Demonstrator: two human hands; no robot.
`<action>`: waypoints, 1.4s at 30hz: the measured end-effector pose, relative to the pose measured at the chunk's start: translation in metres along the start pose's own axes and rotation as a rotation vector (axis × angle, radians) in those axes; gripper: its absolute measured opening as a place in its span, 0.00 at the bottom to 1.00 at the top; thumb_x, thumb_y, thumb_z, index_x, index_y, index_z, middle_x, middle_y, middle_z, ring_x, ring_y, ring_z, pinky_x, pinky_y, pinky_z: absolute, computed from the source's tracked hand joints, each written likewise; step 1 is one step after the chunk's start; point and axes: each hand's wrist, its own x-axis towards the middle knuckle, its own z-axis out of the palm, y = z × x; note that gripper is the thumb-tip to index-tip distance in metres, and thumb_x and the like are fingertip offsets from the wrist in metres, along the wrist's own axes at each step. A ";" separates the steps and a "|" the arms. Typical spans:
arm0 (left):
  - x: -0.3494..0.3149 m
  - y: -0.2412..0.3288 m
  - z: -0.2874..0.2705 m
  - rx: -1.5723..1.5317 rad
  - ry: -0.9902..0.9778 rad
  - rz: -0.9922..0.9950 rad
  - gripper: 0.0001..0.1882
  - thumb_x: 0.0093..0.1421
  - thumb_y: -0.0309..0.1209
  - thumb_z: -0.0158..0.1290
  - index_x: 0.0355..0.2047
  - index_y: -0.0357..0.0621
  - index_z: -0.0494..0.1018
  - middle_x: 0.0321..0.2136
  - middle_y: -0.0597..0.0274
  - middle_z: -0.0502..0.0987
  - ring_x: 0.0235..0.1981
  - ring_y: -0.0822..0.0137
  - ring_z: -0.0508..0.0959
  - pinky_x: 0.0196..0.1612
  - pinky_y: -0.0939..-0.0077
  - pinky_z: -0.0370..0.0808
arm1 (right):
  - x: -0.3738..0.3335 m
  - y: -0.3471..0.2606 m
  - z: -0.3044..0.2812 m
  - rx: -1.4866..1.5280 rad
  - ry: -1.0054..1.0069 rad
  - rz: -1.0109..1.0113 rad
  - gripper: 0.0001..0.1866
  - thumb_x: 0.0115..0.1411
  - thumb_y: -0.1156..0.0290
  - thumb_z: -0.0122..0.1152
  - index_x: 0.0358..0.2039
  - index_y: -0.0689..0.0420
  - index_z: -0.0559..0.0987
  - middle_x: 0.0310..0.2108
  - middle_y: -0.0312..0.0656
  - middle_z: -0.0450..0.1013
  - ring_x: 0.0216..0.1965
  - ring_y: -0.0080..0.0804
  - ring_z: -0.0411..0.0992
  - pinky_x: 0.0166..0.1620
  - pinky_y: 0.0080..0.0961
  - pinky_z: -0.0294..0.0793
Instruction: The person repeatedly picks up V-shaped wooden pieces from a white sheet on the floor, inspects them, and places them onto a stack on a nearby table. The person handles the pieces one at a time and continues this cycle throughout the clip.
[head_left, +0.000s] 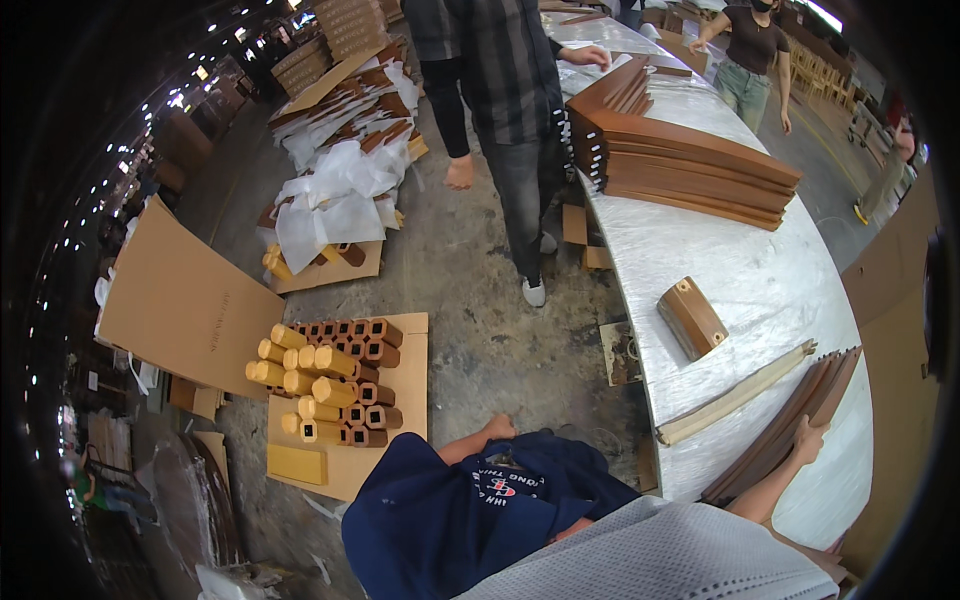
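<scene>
At the right, my right hand (pixel 810 440) is closed around the outer edge of a stack of long, curved brown wooden slats (pixel 775 435) on the table. My left hand (pixel 499 428) hangs low over the floor beside the table, its fingers curled and nothing visible in them. Next to the slats lies a long pale strip (pixel 735 393). Farther up the table is a short, curved brown wooden block (pixel 692 318) with a light end and dark holes. Navy cloth (pixel 450 510) and grey mesh fabric (pixel 690 550) cover much of the lower view.
The table (pixel 740 255) has a silvery, film-like covering and bears stacked brown frames (pixel 690 170) farther off. Beside it stands a person (pixel 510 100); another person (pixel 755 60) is across it. At left, cardboard (pixel 415 350) holds brown posts (pixel 370 395) with yellow sleeves, near wrapped parts (pixel 335 200).
</scene>
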 end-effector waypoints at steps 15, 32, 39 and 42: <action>-0.008 0.014 -0.001 -0.023 0.095 -0.008 0.21 0.40 0.41 0.60 0.32 0.38 0.82 0.29 0.42 0.81 0.34 0.47 0.82 0.38 0.60 0.77 | 0.005 0.003 0.001 0.041 -0.003 0.022 0.44 0.54 0.39 0.57 0.66 0.44 0.57 0.53 0.57 0.70 0.53 0.56 0.71 0.53 0.53 0.70; 0.022 -0.008 0.033 0.021 0.027 0.092 0.22 0.36 0.35 0.58 0.31 0.34 0.81 0.28 0.40 0.80 0.32 0.45 0.82 0.35 0.54 0.77 | 0.009 -0.007 -0.005 0.064 -0.041 0.001 0.46 0.45 0.47 0.65 0.65 0.44 0.59 0.55 0.56 0.70 0.55 0.55 0.70 0.55 0.50 0.70; 0.029 -0.024 0.026 -0.174 0.159 -0.041 0.18 0.42 0.32 0.55 0.32 0.31 0.79 0.26 0.42 0.80 0.26 0.49 0.79 0.31 0.51 0.72 | -0.003 -0.054 -0.027 0.072 0.039 -0.091 0.44 0.46 0.46 0.64 0.63 0.48 0.62 0.53 0.55 0.71 0.54 0.54 0.71 0.54 0.50 0.71; -0.020 -0.062 -0.007 -0.531 0.342 -0.374 0.14 0.47 0.34 0.57 0.29 0.34 0.80 0.31 0.46 0.81 0.29 0.50 0.80 0.32 0.54 0.76 | -0.006 -0.061 -0.024 0.062 0.060 -0.131 0.44 0.46 0.46 0.64 0.63 0.48 0.62 0.53 0.56 0.71 0.54 0.54 0.71 0.54 0.50 0.71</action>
